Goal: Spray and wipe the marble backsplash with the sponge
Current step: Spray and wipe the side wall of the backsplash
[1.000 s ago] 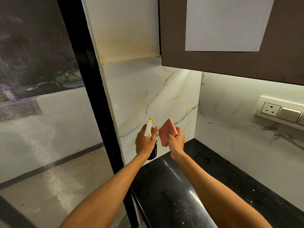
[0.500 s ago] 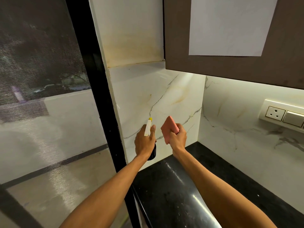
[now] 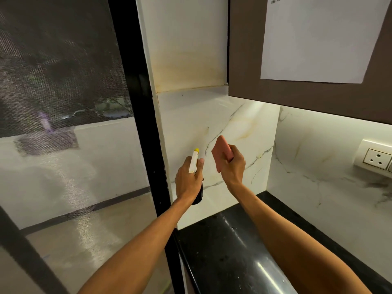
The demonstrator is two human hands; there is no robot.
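The white marble backsplash [image 3: 224,124], veined grey and gold, fills the corner above the black counter. My left hand [image 3: 187,181] grips a dark spray bottle [image 3: 194,163] with a white head and yellow nozzle, pointed at the left marble panel. Just to its right, my right hand [image 3: 232,166] holds a pink sponge [image 3: 220,152] upright, close to the marble; whether it touches the wall cannot be told.
A black polished counter [image 3: 229,247] with water droplets runs below. A brown wall cabinet [image 3: 244,60] with a white paper sheet hangs overhead. A socket plate [image 3: 375,159] sits on the right marble wall. A black-framed mesh window [image 3: 63,102] stands at the left.
The view has shifted, so both hands sit slightly higher and more central. The sponge has tilted more upright and moved a little up toward the marble. The bottle stays aimed at the wall.
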